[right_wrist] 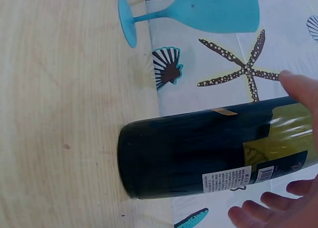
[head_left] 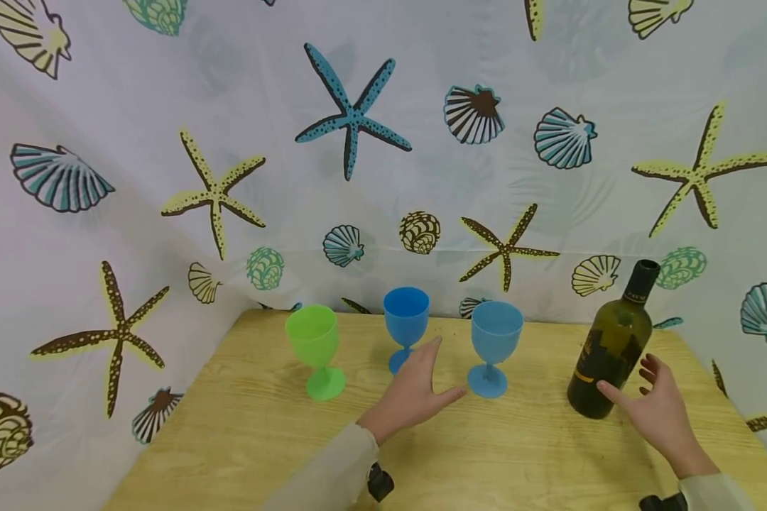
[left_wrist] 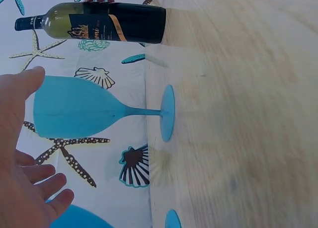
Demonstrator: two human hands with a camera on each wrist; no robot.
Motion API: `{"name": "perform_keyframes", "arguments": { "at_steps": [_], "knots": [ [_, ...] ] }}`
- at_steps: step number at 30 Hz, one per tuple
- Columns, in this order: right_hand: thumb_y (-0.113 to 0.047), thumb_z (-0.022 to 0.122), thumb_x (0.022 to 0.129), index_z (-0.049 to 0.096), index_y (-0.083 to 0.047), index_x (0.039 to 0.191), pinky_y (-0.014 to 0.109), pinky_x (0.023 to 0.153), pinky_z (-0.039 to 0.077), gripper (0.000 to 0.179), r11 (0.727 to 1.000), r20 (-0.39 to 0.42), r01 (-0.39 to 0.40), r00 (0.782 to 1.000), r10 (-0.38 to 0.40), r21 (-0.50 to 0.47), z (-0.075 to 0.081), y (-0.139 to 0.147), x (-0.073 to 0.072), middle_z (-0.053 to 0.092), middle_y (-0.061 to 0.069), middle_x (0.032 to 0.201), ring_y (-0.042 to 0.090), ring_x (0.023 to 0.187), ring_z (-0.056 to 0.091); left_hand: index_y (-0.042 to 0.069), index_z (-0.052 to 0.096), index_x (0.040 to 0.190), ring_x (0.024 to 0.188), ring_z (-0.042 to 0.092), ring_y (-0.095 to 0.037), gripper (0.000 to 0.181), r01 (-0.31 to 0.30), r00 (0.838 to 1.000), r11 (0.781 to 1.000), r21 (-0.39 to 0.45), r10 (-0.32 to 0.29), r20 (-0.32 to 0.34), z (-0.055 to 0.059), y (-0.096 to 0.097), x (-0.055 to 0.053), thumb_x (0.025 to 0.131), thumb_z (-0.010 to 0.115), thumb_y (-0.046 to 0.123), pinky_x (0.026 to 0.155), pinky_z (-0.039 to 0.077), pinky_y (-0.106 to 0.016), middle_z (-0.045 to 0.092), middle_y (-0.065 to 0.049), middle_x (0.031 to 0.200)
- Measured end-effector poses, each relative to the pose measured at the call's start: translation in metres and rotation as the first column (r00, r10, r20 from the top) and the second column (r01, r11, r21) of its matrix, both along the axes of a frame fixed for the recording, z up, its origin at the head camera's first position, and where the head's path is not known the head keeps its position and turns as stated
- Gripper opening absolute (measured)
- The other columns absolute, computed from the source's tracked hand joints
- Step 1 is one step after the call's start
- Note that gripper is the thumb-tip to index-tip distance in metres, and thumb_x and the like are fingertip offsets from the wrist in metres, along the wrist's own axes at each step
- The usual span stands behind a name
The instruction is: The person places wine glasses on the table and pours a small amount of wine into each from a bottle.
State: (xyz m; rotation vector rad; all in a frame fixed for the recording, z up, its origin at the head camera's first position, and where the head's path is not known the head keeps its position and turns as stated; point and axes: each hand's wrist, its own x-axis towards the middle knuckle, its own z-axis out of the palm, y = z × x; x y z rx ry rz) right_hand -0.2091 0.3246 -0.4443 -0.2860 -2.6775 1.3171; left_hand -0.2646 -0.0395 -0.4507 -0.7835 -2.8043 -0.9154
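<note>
Three plastic goblets stand upright on a wooden table: a green goblet (head_left: 313, 341), a darker blue goblet (head_left: 406, 319) and a light blue goblet (head_left: 495, 337). My left hand (head_left: 414, 389) is between the two blue ones, thumb toward the light blue goblet, fingers spread and holding nothing. It partly covers the darker blue goblet's base. To the right, a dark wine bottle (right_wrist: 198, 151) stands on the table. My right hand (head_left: 660, 415) is beside it, thumb on one side and loosely bent fingers on the other, not wrapped round the glass.
The wooden table (head_left: 243, 419) reaches back to a white cloth (head_left: 262, 92) printed with starfish and shells, which hangs behind and along both sides. A dark wrist device (head_left: 380, 482) sits on the left sleeve, another (head_left: 663, 502) on the right.
</note>
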Motion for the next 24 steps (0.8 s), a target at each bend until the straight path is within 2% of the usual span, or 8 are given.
{"name": "perform_keyframes", "arguments": {
  "at_steps": [4, 9, 16, 24],
  "knots": [
    [-0.049, 0.066, 0.084, -0.006, 0.005, 0.148, 0.061, 0.1, 0.029, 0.11, 0.999, -0.053, 0.008, 0.999, -0.01, -0.046, 0.0, 0.002, -0.008, 0.008, 0.036, 0.148, 0.052, 0.131, 0.021, 0.007, 0.017, 0.151, 0.138, 0.027, -0.028, 0.094, 0.003, 0.999, 0.999, 0.036, -0.004, 0.035, 0.002, 0.02, -0.013, 0.084, 0.062, 0.056, 0.106, 0.031, -0.047, 0.026, -0.011, 0.152],
    [-0.046, 0.067, 0.085, -0.007, -0.001, 0.15, 0.061, 0.101, 0.027, 0.108, 0.995, -0.115, -0.005, 0.993, -0.007, -0.103, 0.0, 0.004, -0.015, 0.007, 0.031, 0.15, 0.051, 0.132, 0.02, 0.01, 0.012, 0.152, 0.139, 0.024, -0.027, 0.1, 0.003, 0.998, 0.998, 0.06, -0.006, 0.063, 0.006, 0.04, -0.027, 0.082, 0.06, 0.062, 0.107, 0.03, -0.046, 0.022, -0.01, 0.154],
    [-0.044, 0.068, 0.085, -0.007, -0.005, 0.15, 0.062, 0.1, 0.028, 0.107, 0.99, -0.141, -0.006, 0.99, -0.015, -0.143, 0.002, 0.004, -0.024, 0.01, 0.029, 0.151, 0.05, 0.133, 0.019, 0.014, 0.005, 0.153, 0.14, 0.022, -0.027, 0.103, -0.031, 0.997, 0.994, 0.105, 0.022, 0.078, 0.006, 0.061, -0.044, 0.081, 0.064, 0.059, 0.106, 0.03, -0.049, 0.018, -0.01, 0.155],
    [-0.046, 0.07, 0.082, -0.007, -0.009, 0.15, 0.063, 0.099, 0.029, 0.109, 0.984, -0.138, 0.046, 0.988, -0.069, -0.17, 0.001, 0.003, -0.035, 0.018, 0.03, 0.148, 0.048, 0.131, 0.027, 0.017, 0.005, 0.153, 0.139, 0.024, -0.028, 0.104, -0.049, 0.991, 0.974, 0.221, 0.02, 0.132, 0.009, 0.076, -0.056, 0.079, 0.068, 0.057, 0.104, 0.032, -0.05, 0.019, -0.01, 0.155]
  ]
}}
